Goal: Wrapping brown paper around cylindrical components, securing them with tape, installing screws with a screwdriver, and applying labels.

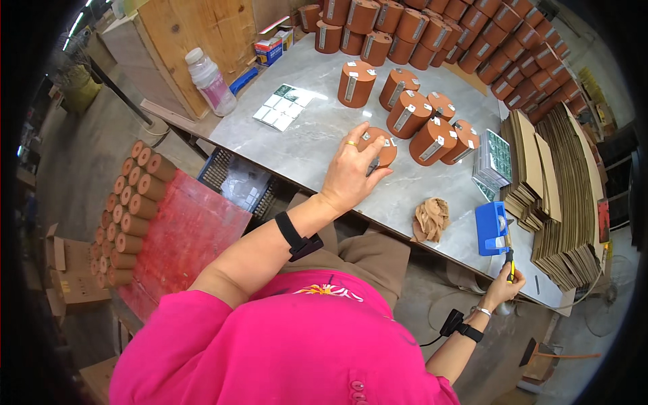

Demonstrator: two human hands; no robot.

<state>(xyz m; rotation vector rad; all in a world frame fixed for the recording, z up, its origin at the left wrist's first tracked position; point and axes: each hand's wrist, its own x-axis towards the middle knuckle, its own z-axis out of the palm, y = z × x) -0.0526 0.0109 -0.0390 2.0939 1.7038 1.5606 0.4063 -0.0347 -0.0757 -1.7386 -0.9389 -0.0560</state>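
My left hand [353,167] is closed over the near side of a reddish-brown cylinder [386,150] standing on the grey marbled table. A small white label shows on its top; my fingers hide part of its side. Out at the table's right front edge, my right hand [503,289] grips a tool with a yellow-and-black handle [511,264]. The tool's far end lies beside a blue plastic holder [487,231] with something pale in it, and its kind is unclear. Just beyond my left hand stand several similar cylinders [412,113] with metal strips on their sides and white labels on top.
A label sheet [282,106] lies left of the cylinders. Crumpled brown paper [430,219] sits near the front edge. Stacked cardboard [570,196] and green-and-white label packs [495,158] line the right. Many cylinders [412,27] are piled behind. A plastic bottle [209,81] stands at left.
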